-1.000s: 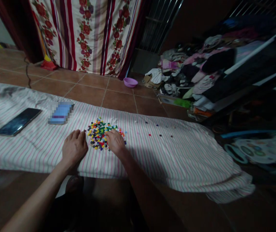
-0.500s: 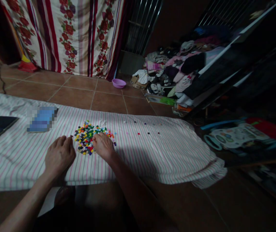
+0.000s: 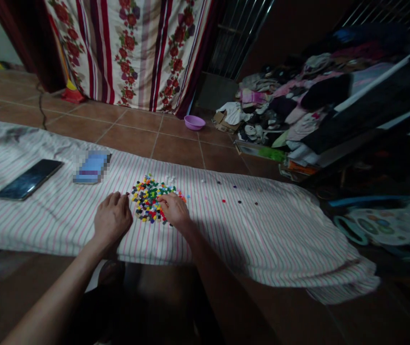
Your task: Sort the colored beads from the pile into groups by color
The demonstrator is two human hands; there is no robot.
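A heap of small, many-coloured plastic pieces (image 3: 147, 201) lies on a striped cloth (image 3: 298, 239) in front of me. My right hand (image 3: 175, 209) is over the heap's right side, thumb and fingers drawn together among the pieces; whatever is between them is too small to tell. Left of the heap, my left hand (image 3: 113, 216) rests on the cloth with its fingers curled under. One dark piece (image 3: 127, 193) is by its fingertips; whether it is held I cannot make out. To the right, a red piece (image 3: 223, 201) and several other single pieces lie in two loose rows.
A dark phone (image 3: 28, 179) and a second phone with a blurred screen (image 3: 92, 167) lie on the cloth at left. White pieces (image 3: 171, 179) sit behind the heap. Beyond are a purple basin (image 3: 194, 123) on the tiled floor and piled clothes (image 3: 280, 100).
The whole view has shifted, so the cloth and both hands appear further right. My right hand stays at the heap with fingers drawn together; my left hand remains beside it.
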